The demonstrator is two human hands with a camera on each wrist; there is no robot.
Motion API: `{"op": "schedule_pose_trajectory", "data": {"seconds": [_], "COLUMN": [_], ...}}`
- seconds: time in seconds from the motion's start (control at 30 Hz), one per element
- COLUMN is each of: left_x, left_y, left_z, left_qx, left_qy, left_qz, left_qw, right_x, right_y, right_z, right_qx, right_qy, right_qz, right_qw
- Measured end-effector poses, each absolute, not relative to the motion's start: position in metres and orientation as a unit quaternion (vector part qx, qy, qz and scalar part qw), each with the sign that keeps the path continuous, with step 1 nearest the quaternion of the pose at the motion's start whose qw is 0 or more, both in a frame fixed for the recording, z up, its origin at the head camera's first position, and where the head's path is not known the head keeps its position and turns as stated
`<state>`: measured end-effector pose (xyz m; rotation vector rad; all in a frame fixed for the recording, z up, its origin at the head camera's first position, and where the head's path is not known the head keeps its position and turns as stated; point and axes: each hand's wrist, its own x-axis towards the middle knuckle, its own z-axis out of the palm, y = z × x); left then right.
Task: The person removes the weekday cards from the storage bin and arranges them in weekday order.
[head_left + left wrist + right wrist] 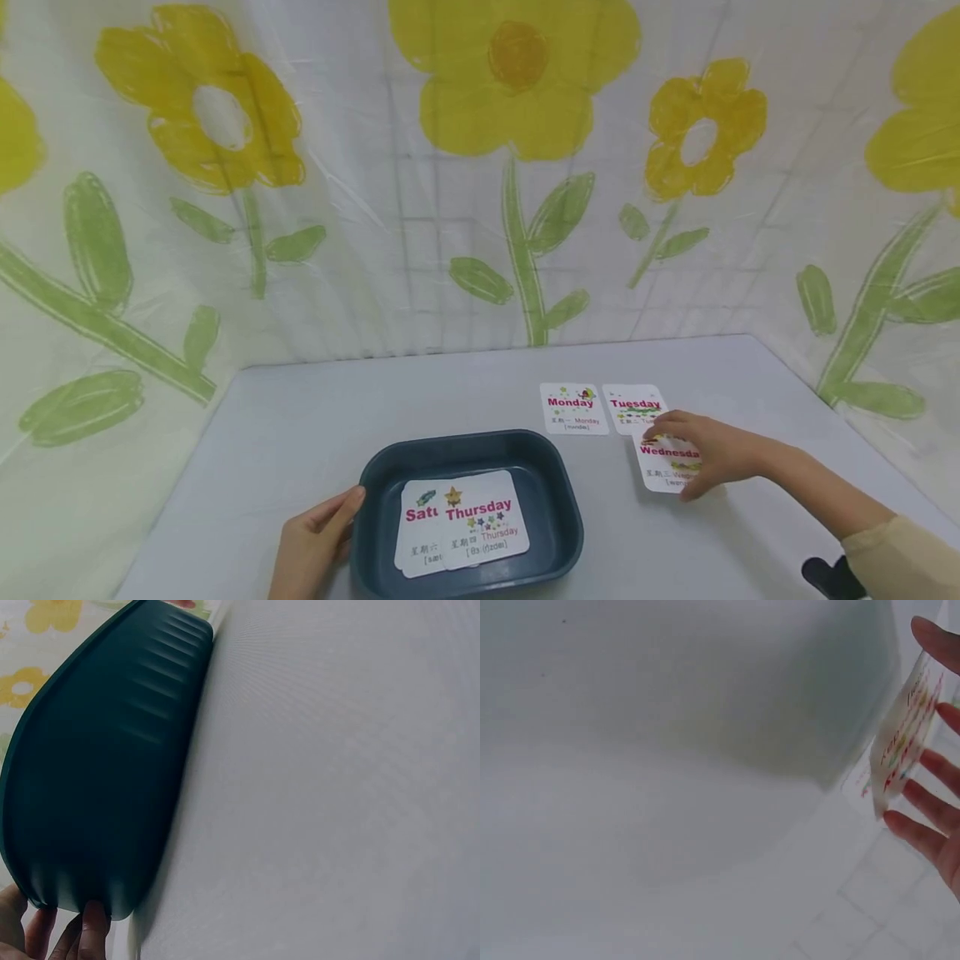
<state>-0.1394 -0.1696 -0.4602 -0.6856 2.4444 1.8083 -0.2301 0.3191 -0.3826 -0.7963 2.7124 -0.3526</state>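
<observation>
My left hand (313,537) grips the left side of a dark teal plastic tray (566,500), thumb at the rim and fingers against the outer wall. In the left wrist view, those fingers (93,930) touch the end of the tray. Inside lie overlapping white day cards: the Thursday card (487,521) on top, partly covering the Saturday card (420,525). To the right, my right hand (723,454) holds the Wednesday card (663,475) by its edges between thumb and fingers. The right wrist view shows this card (907,735) tilted, off the table.
The Monday card (574,410) and Tuesday card (630,400) lie side by side near the back of the white table (315,417). A curtain with yellow flowers (517,83) hangs behind and at both sides. A black object (832,577) shows beside the right sleeve.
</observation>
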Motion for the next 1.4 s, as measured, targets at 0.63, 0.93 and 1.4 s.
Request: {"op": "schedule_pose_trajectory", "data": {"seconds": [0.63, 0.93, 1.4], "left_x": [-0.140, -0.140, -0.141], "left_y": [-0.173, -0.171, -0.170], "left_z": [-0.458, -0.459, -0.461], "left_qx": [-0.229, -0.229, -0.233], "left_qy": [0.789, 0.790, 0.785], "left_qz": [0.570, 0.569, 0.574], "left_qw": [0.017, 0.019, 0.027], "right_x": [-0.290, -0.306, -0.315], "right_y": [0.371, 0.369, 0.368], "right_z": [-0.394, -0.393, -0.401], "right_qx": [-0.178, -0.121, -0.100], "right_qy": [0.966, 0.967, 0.968], "right_qz": [-0.090, -0.078, -0.056], "right_qw": [0.167, 0.211, 0.225]}}
